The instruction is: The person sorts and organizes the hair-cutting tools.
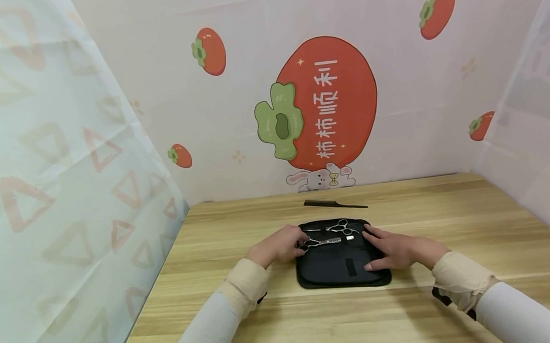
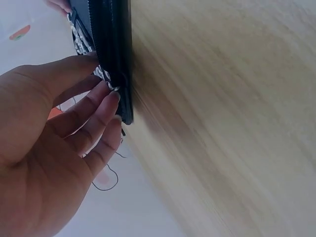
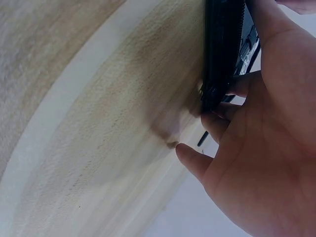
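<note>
A black zip case lies opened flat on the table. Two pairs of silver scissors lie across its far half, pointing opposite ways. Haircutting scissors have their finger rings at the right, with a dark strap over the blades. Nearer are thinning scissors, rings to the left and the tip by another strap. My left hand pinches at those rings over the case's left edge; its fingertips partly hide them. With fingers spread, my right hand rests on the right edge, thumb on the lining.
A black tail comb lies behind the case, near the back wall. The wooden table is bordered by a printed cloth at the back and cloth at both sides. A black strip sits on the case's near half.
</note>
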{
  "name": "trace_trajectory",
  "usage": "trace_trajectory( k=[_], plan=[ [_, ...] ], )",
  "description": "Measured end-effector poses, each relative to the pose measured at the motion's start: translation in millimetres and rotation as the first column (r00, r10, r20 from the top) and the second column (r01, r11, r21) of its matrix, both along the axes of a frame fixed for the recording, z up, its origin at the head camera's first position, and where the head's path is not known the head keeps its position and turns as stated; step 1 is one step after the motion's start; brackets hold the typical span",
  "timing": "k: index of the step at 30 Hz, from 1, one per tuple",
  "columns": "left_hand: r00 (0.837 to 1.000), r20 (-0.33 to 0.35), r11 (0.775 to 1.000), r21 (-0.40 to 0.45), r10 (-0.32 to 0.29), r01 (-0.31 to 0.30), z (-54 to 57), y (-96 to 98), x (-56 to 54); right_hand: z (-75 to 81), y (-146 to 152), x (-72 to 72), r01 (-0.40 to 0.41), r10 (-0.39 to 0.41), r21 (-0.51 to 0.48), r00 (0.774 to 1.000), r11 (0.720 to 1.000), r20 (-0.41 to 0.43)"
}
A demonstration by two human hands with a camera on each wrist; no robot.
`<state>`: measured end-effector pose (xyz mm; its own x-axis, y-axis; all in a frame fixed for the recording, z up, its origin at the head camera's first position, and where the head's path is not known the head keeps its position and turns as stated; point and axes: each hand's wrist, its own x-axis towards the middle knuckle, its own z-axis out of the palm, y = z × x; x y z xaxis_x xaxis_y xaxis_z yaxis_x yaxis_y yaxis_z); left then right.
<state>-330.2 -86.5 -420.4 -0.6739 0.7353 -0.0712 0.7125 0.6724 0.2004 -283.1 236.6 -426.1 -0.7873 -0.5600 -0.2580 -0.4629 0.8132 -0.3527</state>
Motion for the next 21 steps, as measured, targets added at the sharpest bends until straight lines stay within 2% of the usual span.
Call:
trace_trajectory(
  k=[4, 11, 21],
  plan=[
    [1.000, 0.005, 1.000, -0.014, 0.010, -0.010, 1.0, 4.4, -0.4, 1.4, 0.4, -0.3, 0.002, -0.002, 0.007, 1.000, 1.000, -0.003],
    [0.999, -0.045, 0.997, -0.075, 0.000, -0.003, 0.0, 11.4, 1.0, 2.2, -1.0, -0.4, 0.007, -0.007, 0.012, 1.000, 1.000, 0.005],
    [0.999, -0.032, 0.995, -0.093, 0.029, -0.032, -1.2, 20.7, 2.0, -1.1, 0.0, -0.4, 0.014, -0.014, 0.004, 1.000, 1.000, 0.006]
  ],
)
